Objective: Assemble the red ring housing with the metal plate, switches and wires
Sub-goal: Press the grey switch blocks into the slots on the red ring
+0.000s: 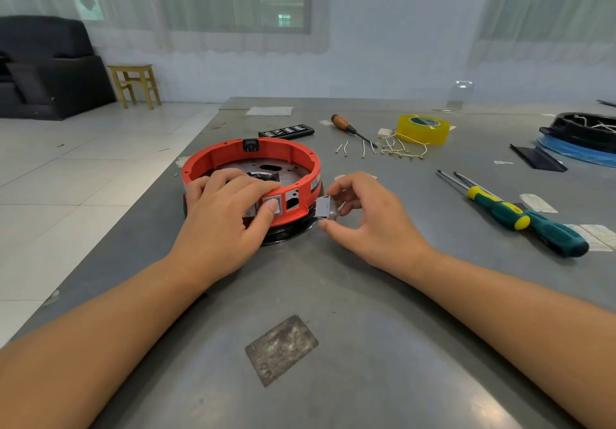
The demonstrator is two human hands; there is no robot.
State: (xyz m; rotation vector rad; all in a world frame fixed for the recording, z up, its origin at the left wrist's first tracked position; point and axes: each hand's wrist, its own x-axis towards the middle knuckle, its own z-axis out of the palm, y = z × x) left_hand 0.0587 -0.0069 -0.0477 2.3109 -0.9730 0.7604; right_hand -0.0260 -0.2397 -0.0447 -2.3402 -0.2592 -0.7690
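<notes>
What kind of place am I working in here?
Likely a small workshop or assembly room: a grey metal workbench holds screwdrivers, a tape roll and loose wires beside the red ring housing.

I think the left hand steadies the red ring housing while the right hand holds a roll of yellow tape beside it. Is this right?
Not quite. The head view shows the right hand pinching a small grey switch; the yellow tape lies untouched farther back. The left hand does steady the red ring housing.
</notes>
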